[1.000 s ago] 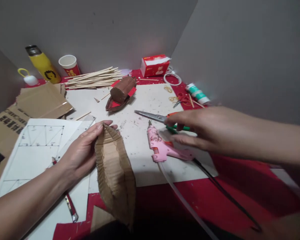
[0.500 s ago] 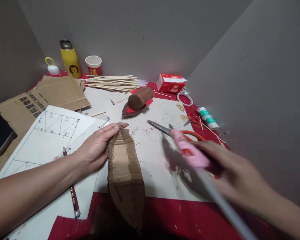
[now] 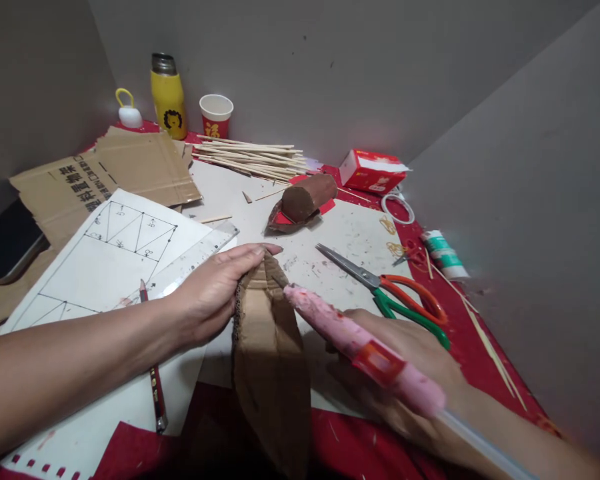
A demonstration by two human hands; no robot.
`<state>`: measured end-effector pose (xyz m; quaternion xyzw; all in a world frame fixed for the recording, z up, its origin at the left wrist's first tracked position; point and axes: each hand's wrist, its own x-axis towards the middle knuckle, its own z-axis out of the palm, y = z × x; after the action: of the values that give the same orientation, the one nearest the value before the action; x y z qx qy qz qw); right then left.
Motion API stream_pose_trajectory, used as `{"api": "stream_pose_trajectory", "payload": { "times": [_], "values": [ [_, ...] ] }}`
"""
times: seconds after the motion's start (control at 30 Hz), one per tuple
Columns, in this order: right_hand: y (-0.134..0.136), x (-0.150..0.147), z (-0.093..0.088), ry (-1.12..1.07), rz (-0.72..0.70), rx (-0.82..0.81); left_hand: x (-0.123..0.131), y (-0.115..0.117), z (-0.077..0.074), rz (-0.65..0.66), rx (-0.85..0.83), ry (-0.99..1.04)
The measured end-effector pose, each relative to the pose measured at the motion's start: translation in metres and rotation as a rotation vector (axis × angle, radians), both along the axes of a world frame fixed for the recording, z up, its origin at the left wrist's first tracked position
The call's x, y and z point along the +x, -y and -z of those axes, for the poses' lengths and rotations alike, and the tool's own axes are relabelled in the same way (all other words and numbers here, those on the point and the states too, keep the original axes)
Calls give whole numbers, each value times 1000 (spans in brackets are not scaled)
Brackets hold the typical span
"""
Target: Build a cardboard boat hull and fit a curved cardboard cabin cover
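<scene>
My left hand is closed along the left side of a brown cardboard boat hull, with the fingertips at its pointed far end. My right hand grips a pink glue gun, whose nozzle points at the hull's far tip and sits just right of it. A clear glue stick juts from the back of the gun. A finished brown and red model boat lies further back on the white board.
Scissors with orange and green handles lie right of the gun. At the left are a drawing sheet, a pencil and cardboard sheets. At the back stand a yellow bottle, a paper cup, wooden sticks and a red box.
My right hand picked the pink glue gun up off the board and brought it leftward to the hull's tip. My left hand stayed on the hull.
</scene>
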<state>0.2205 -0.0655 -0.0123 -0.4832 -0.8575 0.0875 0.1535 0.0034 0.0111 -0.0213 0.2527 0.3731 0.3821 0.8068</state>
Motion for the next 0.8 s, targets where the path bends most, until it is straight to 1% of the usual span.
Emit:
{"api": "stream_pose_trajectory", "payload": {
  "times": [0.1,0.17,0.47,0.7,0.8],
  "values": [
    [-7,-4,1,-44,-99,-42,0,-1,2,-6,4,27],
    [-9,-5,1,-81,-119,-20,0,-1,3,-14,7,42],
    [-16,-11,4,-122,-151,57,0,-1,5,-19,4,59],
    [-21,-14,7,-125,-180,67,0,-2,5,-19,-24,54],
    [-21,-14,6,-125,-169,67,0,-2,5,-22,-25,54]
  ]
}}
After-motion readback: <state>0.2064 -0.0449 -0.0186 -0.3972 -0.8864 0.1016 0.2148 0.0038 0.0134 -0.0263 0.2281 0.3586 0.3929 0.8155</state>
